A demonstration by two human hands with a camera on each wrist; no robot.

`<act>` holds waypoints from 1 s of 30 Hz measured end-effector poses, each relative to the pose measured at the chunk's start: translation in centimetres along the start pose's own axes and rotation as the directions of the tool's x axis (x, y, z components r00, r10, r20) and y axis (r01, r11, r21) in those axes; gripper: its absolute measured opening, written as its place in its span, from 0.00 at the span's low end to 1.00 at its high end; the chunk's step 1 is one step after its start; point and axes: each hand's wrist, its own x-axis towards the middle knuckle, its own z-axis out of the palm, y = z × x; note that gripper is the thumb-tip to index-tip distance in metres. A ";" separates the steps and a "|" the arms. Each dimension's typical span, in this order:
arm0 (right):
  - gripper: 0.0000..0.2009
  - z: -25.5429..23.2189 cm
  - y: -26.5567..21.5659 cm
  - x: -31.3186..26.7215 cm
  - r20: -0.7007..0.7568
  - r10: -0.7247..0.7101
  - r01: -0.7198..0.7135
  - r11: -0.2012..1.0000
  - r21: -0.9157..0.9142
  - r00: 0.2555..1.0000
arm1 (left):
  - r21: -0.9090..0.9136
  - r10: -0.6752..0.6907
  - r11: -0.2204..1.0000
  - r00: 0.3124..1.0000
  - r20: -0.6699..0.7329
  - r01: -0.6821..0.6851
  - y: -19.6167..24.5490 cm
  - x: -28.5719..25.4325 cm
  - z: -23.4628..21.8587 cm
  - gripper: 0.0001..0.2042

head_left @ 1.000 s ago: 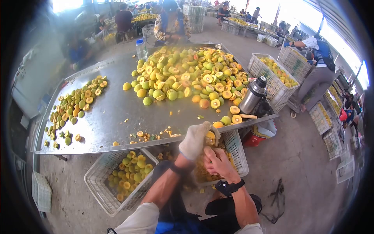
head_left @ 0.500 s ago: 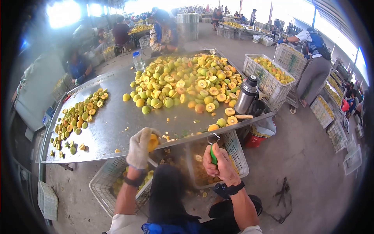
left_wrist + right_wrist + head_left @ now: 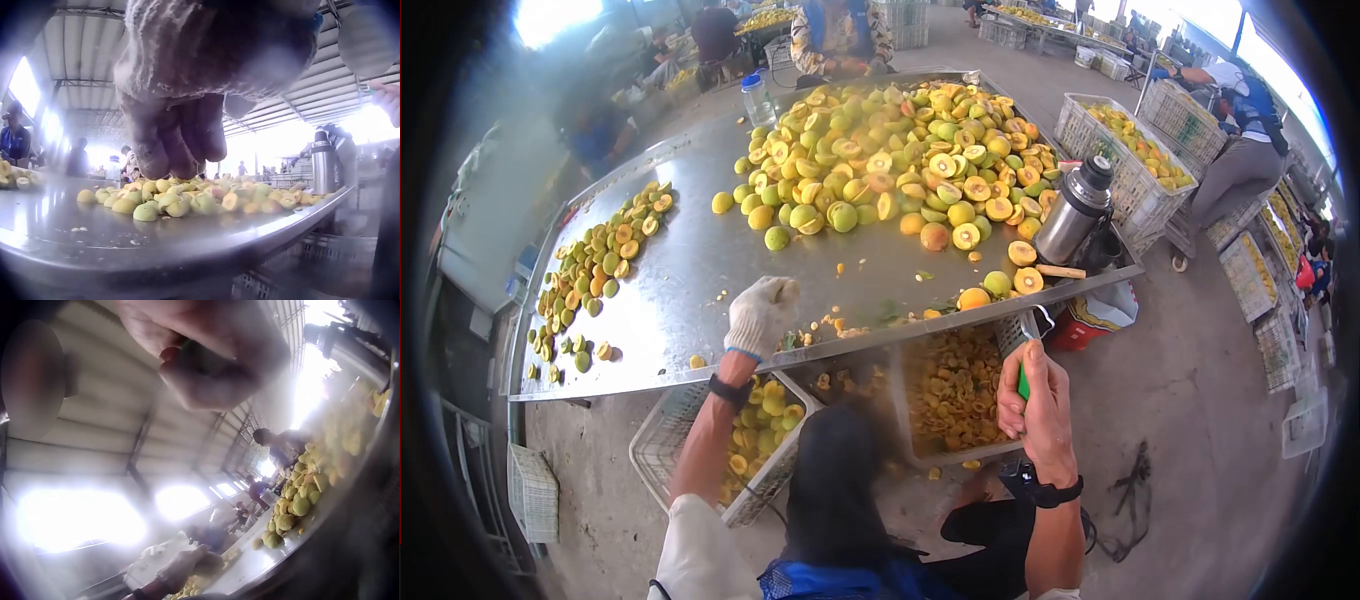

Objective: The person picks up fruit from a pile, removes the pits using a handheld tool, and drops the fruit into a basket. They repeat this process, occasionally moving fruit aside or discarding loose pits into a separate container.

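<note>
My left hand (image 3: pixel 762 318), in a white knitted glove, hovers over the near edge of the steel table (image 3: pixel 685 270). Its fingers (image 3: pixel 181 140) hang down loosely in the left wrist view, holding nothing visible. My bare right hand (image 3: pixel 1040 405) grips the green handle of a wire-loop coring tool (image 3: pixel 1024 383), its metal loop pointing up beside the table edge. A big heap of halved yellow-green fruit (image 3: pixel 870 165) lies beyond both hands. Scraps and pits (image 3: pixel 835 325) are scattered along the near edge.
Beneath the table edge stand a crate (image 3: pixel 662 425) of fruit halves and a crate (image 3: pixel 907 415) of scooped-out scraps. A steel thermos (image 3: pixel 1075 212) stands at the right corner, a bottle (image 3: pixel 756 103) at the back. A smaller group of fruit (image 3: pixel 605 255) lies left. A person (image 3: pixel 840 35) sits opposite.
Both hands met on a fruit piece, then parted. The left hand carried the piece leftward over the fruit crate, and now appears without it above the table. The right hand moved right with the tool.
</note>
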 end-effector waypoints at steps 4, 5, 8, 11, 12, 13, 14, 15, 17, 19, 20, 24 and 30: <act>0.25 -0.1 0.5 2.0 -0.057 0.006 -0.013 0.993 -0.117 0.998 | -0.051 0.055 0.997 0.998 -0.028 -0.056 0.8 6.8 6.1 0.14; 0.25 -0.1 0.8 2.5 -0.065 0.030 -0.037 0.993 -0.114 0.997 | -0.035 0.039 0.999 0.999 -0.024 -0.040 0.7 8.6 7.3 0.14; 0.25 -0.4 1.3 4.1 -0.075 0.054 -0.063 0.991 -0.120 0.996 | -0.005 0.059 0.998 0.994 -0.094 -0.060 0.0 13.3 11.0 0.15; 0.23 -0.4 1.6 4.8 -0.052 0.039 -0.046 0.990 -0.133 0.998 | 0.103 0.160 0.983 0.985 -0.069 -0.152 0.4 16.0 11.5 0.21; 0.23 -0.4 1.7 4.9 -0.047 0.036 -0.042 0.990 -0.137 0.998 | 0.134 0.199 0.972 0.979 -0.038 -0.193 0.5 16.5 12.0 0.22; 0.23 -0.5 1.9 4.8 -0.045 0.034 -0.041 0.989 -0.140 0.998 | 0.161 0.240 0.958 0.971 -0.003 -0.236 0.5 17.0 12.8 0.22; 0.22 -0.4 1.9 4.7 -0.057 0.052 -0.059 0.989 -0.136 0.997 | 0.181 0.249 0.949 0.966 0.072 -0.259 0.3 17.5 13.3 0.23; 0.21 -0.1 1.8 4.7 -0.068 0.064 -0.073 0.989 -0.131 0.996 | 0.242 0.183 0.947 0.974 0.137 -0.212 0.6 18.8 13.8 0.23; 0.21 0.2 2.1 3.8 -0.067 0.089 -0.096 0.989 -0.114 0.994 | 0.370 0.032 0.921 0.968 0.249 -0.126 1.2 19.9 14.2 0.24; 0.20 0.7 2.0 3.4 -0.026 0.074 -0.076 0.993 -0.087 0.997 | 0.268 0.073 0.954 0.972 0.222 -0.133 1.4 19.3 12.8 0.24; 0.19 0.8 2.1 3.0 -0.030 0.078 -0.080 0.992 -0.095 0.997 | 0.190 0.058 0.977 0.976 0.211 -0.099 1.6 18.5 11.9 0.23; 0.17 1.5 3.2 2.4 -0.015 -0.056 0.049 0.946 -0.320 0.998 | -0.555 -0.011 0.803 0.936 0.351 0.218 1.8 14.3 9.3 0.22; 0.14 4.2 3.7 1.3 0.096 -0.367 0.335 0.672 -0.660 0.925 | -0.837 0.217 0.001 0.817 0.534 0.547 7.6 4.4 2.4 0.22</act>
